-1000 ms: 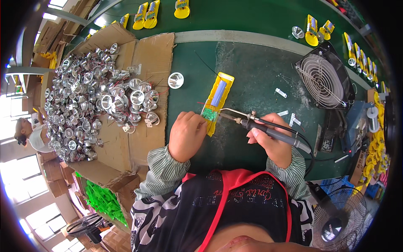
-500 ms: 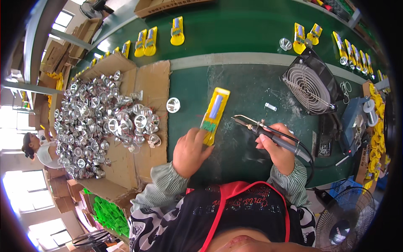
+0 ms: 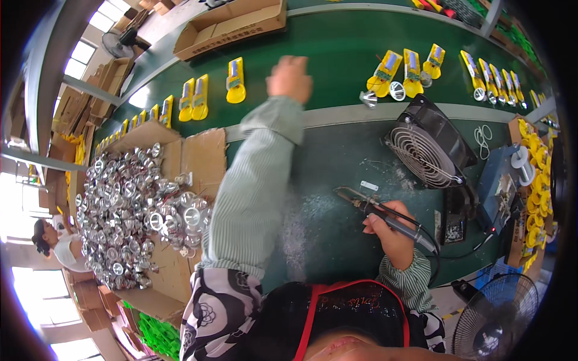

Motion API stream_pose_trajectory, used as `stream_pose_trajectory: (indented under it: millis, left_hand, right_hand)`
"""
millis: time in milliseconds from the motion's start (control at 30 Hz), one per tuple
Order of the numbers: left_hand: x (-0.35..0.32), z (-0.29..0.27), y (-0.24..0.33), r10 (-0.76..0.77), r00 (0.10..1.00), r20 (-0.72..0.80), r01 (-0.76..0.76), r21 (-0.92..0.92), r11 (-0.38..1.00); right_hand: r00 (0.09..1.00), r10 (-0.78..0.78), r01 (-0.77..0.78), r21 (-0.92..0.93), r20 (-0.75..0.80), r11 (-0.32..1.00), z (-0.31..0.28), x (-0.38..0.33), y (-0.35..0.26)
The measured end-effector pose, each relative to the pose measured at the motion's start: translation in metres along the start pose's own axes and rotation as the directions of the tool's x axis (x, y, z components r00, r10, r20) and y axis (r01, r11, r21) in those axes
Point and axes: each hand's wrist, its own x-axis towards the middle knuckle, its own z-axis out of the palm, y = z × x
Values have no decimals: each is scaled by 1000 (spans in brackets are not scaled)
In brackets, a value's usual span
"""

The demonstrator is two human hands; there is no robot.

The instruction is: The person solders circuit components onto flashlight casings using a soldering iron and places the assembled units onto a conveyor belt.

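Observation:
My left hand (image 3: 290,79) is stretched out over the green belt, to the right of a yellow torch-like shell (image 3: 236,80) that carries a blue cylinder and a green circuit board. Motion smears its fingers, and I see nothing held in it. Low over the bench, my right hand (image 3: 394,237) is closed round a soldering iron (image 3: 397,225). The iron's tip and a thin metal tube beside it point up and left. A small white piece (image 3: 369,186) lies on the bench just beyond the tip. Another yellow shell (image 3: 385,73) lies on the belt further right, near silver reflector cups (image 3: 368,100).
A cardboard box (image 3: 201,157) heaped with silver reflector cups (image 3: 123,222) stands at left. A black fan (image 3: 424,147) and a blue-grey soldering station (image 3: 500,186) with a solder reel (image 3: 522,166) stand at right. More yellow shells line the belt; a shallow carton (image 3: 232,29) lies beyond.
My left hand has left the bench and reached forward over the belt. The yellow shell and loose cup are gone from the bench; another shell with a cup lies in the belt's right group.

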Motion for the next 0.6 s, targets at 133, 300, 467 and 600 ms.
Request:
stream_pose_trajectory:
  millis: [133,300,467,600]
  left_hand:
    - [7,-16,-72,-385,918,-97,388,421,820]
    - [-3,-4,-122,-325,943,69,291,299,909]
    - [-48,-51,-80,-213,963,162,173,232,957]
    - [-133,-77,-50,17,993,118,-43,225,973]
  right_hand:
    - [1000,15,-15,17,14,1000,1,2,0]
    - [998,-13,11,31,57,999,5,2,-1]
    - [997,-47,45,28,63,999,7,0,-7]
    - [996,-79,78,19,37,997,8,-6,-8]
